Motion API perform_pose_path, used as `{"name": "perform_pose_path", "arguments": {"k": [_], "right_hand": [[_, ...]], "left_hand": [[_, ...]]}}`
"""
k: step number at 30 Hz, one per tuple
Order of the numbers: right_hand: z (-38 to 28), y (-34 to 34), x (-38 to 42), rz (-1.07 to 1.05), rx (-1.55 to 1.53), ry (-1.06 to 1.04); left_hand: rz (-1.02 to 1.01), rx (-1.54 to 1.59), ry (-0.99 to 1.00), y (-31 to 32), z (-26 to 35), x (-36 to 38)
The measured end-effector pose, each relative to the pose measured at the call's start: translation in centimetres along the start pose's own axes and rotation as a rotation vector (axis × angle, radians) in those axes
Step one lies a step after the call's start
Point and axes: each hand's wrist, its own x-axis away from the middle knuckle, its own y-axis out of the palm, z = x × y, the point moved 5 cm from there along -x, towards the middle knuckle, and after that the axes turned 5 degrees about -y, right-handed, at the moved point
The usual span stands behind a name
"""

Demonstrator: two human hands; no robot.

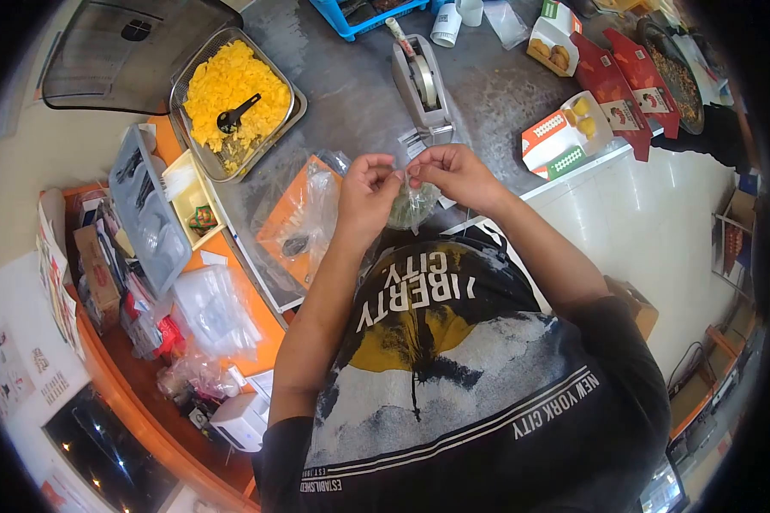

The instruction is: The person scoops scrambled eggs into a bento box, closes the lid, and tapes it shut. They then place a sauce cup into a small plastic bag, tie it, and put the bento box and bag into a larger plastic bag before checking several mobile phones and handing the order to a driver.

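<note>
Plastic bag (415,210), clear, with green contents: located just in front of the shirt (453,359), at the near edge of the worktop (342,81), between and slightly below the two hands. Stage of handling, by judgement: filling complete, with green contents low in the bag; neck drawn up and narrowed at the fingertips; closing apparently under way. Finished closure not confirmed: no clear knot, tie or tape band visible at the neck, with fingers covering part of it. Orientation: neck pointing away from the shirt, toward the tape dispenser (436,118); rounded, fuller end pointing back toward the shirt. Long axis running from neck to fuller end, nearly straight toward the body, with only slight sideways lean. Hanging or resting on the edge: not possible to tell. Grip of left hand (370,198): thumb and fingers together, clamped on the neck from the left. Grip of right hand (464,178): thumb and forefinger together, pinched on the neck from the right, close beside the opposite fingertips. Nearby: tape dispenser just beyond the hands; orange package (281,229) under clear plastic, left of the bag.
</note>
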Motion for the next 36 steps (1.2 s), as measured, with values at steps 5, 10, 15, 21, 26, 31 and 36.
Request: {"name": "perform_pose_path", "arguments": {"k": [5,10,15,21,26,31,36], "right_hand": [[0.6,-0.2,-0.4,-0.044,0.018,-0.048],[1.1,-0.4,-0.5,-0.049,0.028,-0.066],[1.1,-0.3,-0.4,-0.056,-0.023,-0.048],[1.5,-0.5,-0.7,-0.09,-0.025,-0.083],[1.4,-0.4,-0.6,-0.078,-0.033,-0.09],[1.3,-0.1,-0.5,-0.055,0.053,-0.141],[0.3,0.2,-0.2,-0.034,0.171,-0.157]], "left_hand": [[0.011,0.046,0.026,0.1,0.5,0.2],[-0.01,-0.008,0.08,0.0,0.2,0.1],[-0.012,-0.019,0.082,0.0,-0.1,0.0],[-0.013,-0.054,0.08,-0.1,-0.5,-0.1],[0.005,-0.124,0.099,-0.2,-0.3,0.3],[0.032,-0.19,0.114,-0.3,0.4,1.0],[0.008,-0.142,0.076,0.0,1.1,1.3]]}}
